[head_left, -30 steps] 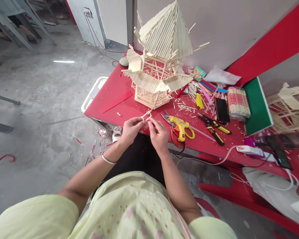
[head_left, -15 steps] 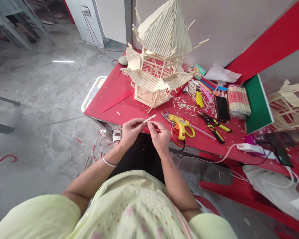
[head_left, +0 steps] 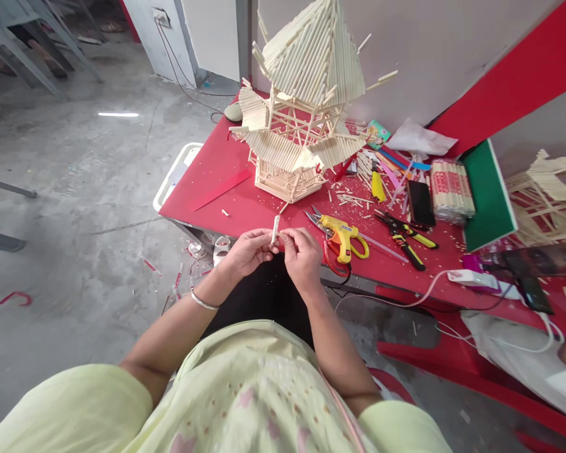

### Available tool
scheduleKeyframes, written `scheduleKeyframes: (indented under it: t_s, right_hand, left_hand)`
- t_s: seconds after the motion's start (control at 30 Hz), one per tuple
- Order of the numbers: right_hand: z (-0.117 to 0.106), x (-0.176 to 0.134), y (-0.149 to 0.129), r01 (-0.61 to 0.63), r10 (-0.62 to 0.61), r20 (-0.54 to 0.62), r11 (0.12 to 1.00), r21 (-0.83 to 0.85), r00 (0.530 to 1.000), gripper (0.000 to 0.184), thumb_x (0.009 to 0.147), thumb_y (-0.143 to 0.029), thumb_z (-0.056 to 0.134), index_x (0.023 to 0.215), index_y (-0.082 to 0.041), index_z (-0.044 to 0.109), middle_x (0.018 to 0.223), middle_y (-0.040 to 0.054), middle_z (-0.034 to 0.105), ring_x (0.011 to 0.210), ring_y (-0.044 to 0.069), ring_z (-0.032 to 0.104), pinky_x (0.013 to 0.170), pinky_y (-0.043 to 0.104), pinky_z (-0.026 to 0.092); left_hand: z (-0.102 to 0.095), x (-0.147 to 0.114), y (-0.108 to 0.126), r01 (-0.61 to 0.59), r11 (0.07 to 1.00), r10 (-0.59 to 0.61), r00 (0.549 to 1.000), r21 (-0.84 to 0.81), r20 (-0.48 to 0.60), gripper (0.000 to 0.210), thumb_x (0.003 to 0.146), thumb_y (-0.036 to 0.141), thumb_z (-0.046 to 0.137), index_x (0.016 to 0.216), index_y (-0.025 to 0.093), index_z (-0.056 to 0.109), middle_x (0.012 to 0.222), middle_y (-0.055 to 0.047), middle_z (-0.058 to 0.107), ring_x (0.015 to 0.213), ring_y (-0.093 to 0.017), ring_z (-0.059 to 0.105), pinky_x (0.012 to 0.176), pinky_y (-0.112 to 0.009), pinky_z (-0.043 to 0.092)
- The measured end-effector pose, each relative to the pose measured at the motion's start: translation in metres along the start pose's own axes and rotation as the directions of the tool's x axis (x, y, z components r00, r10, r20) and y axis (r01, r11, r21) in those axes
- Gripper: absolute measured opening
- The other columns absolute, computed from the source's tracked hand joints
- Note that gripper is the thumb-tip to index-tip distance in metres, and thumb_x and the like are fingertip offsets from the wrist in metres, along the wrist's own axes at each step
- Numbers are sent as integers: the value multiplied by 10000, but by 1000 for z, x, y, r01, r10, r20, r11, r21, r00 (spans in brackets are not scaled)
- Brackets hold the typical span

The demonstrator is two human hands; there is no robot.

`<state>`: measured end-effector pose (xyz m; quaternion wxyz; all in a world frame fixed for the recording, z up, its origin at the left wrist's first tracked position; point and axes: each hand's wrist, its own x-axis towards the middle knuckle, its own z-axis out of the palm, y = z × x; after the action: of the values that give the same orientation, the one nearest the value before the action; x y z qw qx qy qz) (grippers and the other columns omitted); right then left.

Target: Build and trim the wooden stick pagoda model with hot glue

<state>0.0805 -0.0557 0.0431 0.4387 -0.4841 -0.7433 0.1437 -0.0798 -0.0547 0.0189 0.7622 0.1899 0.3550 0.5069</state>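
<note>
Stick piece (head_left: 275, 229), short, slim and pale cream, stands close to upright at my fingertips, its top leaning slightly to the right. It is straight and narrow, the colour of bare wood; whether it is one stick or several laid side by side is too small to tell. It is in the middle of the scene, at the near edge of a red table (head_left: 217, 207).

My left hand (head_left: 249, 253) pinches the piece between thumb and fingers. My right hand (head_left: 302, 257) is just beside it, thumb and forefinger drawn together by the piece's right side; I cannot tell whether they grip it too. The two hands almost meet.

Beyond them, on the far part of the table, rises a tiered model (head_left: 297, 151) made of the same pale sticks, with a steep pointed roof on top and flared eaves lower down. To the right of my hands lie a yellow glue gun (head_left: 340, 238) and, touching it, scissors (head_left: 360, 250) with yellow and red handles. Farther right are black-and-yellow pliers (head_left: 403, 240), a dark phone (head_left: 420, 204) and a wrapped bundle of sticks (head_left: 450, 189).
</note>
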Motion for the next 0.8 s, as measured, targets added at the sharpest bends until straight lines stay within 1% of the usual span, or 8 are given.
scheduleKeyframes:
  t_s: [0.07, 0.17, 0.23, 0.33, 0.4, 0.53, 0.63, 0.8]
  right_hand:
    - [-3, 2, -2, -12, 12, 5, 999, 48, 1000, 260, 1087, -373, 537, 1035, -247, 759, 967, 62, 773, 922, 197, 725, 863, 333, 572]
    - [-7, 4, -5, -35, 35, -5, 992, 123, 999, 275, 1097, -364, 513, 1142, -255, 762, 1032, 60, 788, 959, 190, 746, 886, 332, 591]
    - [-10, 5, -7, -61, 66, -24, 987, 151, 998, 282, 1096, -358, 515, 1193, -248, 756, 1062, 66, 792, 962, 186, 752, 838, 314, 598]
    - [-13, 6, -9, -103, 112, -44, 980, 168, 993, 232, 1050, -377, 617, 1131, -228, 776, 1007, 60, 786, 887, 172, 734, 724, 276, 575]
    - [-13, 6, -10, -114, 120, -27, 978, 174, 992, 204, 1020, -393, 671, 1056, -229, 788, 958, 45, 777, 832, 159, 714, 711, 274, 560]
    - [-12, 6, -8, -112, 112, 10, 982, 152, 994, 233, 1036, -404, 644, 969, -238, 794, 889, 33, 763, 808, 163, 701, 708, 293, 531]
    - [-12, 5, -6, -125, 123, 22, 981, 148, 992, 256, 1039, -418, 633, 941, -239, 788, 878, 34, 757, 805, 169, 693, 703, 296, 529]
    - [-12, 5, -8, -146, 139, 48, 964, 222, 989, 240, 1024, -410, 657, 909, -237, 777, 851, 18, 738, 756, 148, 670, 657, 270, 518]
  left_hand:
    - [-2, 1, 1, 23, 1000, -23, 999, 6, 24, 337, 711, 293, 946, 920, 108, 757, 778, -59, 743, 642, -130, 719, 490, -166, 534]
    - [0, 0, 4, 4, 1000, -5, 999, 9, 45, 335, 726, 297, 945, 934, 111, 759, 814, -79, 762, 665, -138, 731, 507, -170, 547]
    - [1, 0, 5, -23, 1000, 22, 999, 12, 46, 347, 730, 318, 949, 934, 110, 760, 834, -88, 771, 680, -141, 739, 526, -176, 561]
    - [0, -1, 6, -57, 998, 55, 997, 39, 46, 366, 728, 344, 957, 933, 109, 766, 814, -83, 769, 692, -149, 748, 533, -177, 567]
    - [0, -1, 5, -67, 995, 63, 996, 67, 61, 376, 737, 362, 955, 945, 108, 772, 774, -76, 760, 687, -154, 750, 536, -178, 571]
    - [1, -2, 3, -76, 991, 68, 995, 106, 79, 413, 727, 427, 958, 927, 117, 774, 742, -69, 754, 664, -165, 751, 522, -186, 572]
    - [1, -2, 4, -107, 981, 94, 992, 164, 85, 406, 742, 465, 942, 891, 127, 773, 753, -62, 753, 653, -155, 740, 518, -185, 561]
    - [-1, -1, 6, -163, 960, 140, 984, 227, 112, 365, 734, 437, 947, 797, 130, 758, 679, -38, 714, 554, -104, 660, 475, -166, 469]
